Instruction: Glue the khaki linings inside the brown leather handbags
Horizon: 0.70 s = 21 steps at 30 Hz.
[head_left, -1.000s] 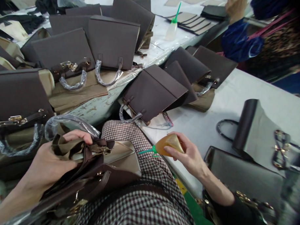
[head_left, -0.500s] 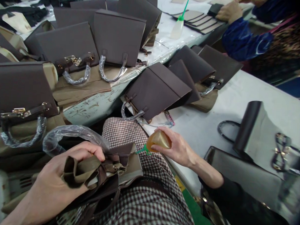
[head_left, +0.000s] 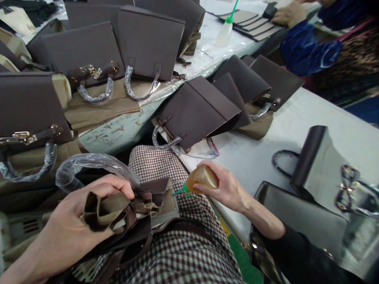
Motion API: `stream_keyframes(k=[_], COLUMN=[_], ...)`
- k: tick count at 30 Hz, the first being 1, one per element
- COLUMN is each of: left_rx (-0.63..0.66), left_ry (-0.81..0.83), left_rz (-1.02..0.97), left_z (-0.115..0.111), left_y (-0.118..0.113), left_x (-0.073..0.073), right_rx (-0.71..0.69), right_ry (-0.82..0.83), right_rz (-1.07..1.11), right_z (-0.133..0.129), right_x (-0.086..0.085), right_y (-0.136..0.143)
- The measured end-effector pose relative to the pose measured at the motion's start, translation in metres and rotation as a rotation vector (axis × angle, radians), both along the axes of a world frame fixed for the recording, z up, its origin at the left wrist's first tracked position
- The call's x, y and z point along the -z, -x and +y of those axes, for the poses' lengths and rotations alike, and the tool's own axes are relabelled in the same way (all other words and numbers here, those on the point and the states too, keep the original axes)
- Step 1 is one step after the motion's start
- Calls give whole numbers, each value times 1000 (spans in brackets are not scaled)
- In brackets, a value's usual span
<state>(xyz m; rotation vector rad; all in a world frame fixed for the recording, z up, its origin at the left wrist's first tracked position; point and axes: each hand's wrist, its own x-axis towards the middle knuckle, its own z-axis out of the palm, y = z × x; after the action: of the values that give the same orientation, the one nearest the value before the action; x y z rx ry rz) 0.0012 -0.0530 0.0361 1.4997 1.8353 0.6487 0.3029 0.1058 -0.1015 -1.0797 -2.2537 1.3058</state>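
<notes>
Head view, from my remote seat: left fingers [head_left: 122, 186] closed round crumpled olive cloth lining [head_left: 97, 209] of dark-brown, smooth-panelled handbag [head_left: 158, 186], under them on lap. Right fingers [head_left: 206, 189] wrapped round soft amber teardrop bottle [head_left: 203, 175], green tapered nozzle [head_left: 180, 190] at bag's edge. I judge over-hard squeeze could blot lining; slackened left grip could drop folds against nozzle. Arched handle [head_left: 106, 161]: crinkly clear film.

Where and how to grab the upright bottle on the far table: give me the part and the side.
Grip the pale bottle around its broad lower body, probably from the near side: bags stand to its left and flat strips lie to its right. It stands upright and narrows toward a thin green nozzle, which looks like a poor hold.
</notes>
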Motion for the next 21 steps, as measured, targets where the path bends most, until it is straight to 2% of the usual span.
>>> stream_keyframes(k=[3, 5, 8, 11, 13, 18, 21], left_rx=[111, 106, 64, 84, 88, 94, 75], left_ry=[-20, -50, -63, -52, -65, -169, -224], left_rz=[41, 46, 24, 18, 26, 44, 31], left_z=[-1, -4, -11, -21, -30, -59, -74], left_y=[5, 5, 0, -6, -9, -14, -22], left_x=[1, 2, 3, 3, 5, 14, 20], right_rx=[-11, -43, -86, -112, -66, 148, 167], right_ry=[-115, -124, -45, 67, 118, 232, 261], right_rz=[38, 33, -1, -40, -59, -66, -76], right_z=[-5, -7, -8, -9, -9, -12, -17], right_x=[7, 5, -6, -19, -23, -26, -28], right_y=[-2, -5, -8, -8, -9, -13, -15])
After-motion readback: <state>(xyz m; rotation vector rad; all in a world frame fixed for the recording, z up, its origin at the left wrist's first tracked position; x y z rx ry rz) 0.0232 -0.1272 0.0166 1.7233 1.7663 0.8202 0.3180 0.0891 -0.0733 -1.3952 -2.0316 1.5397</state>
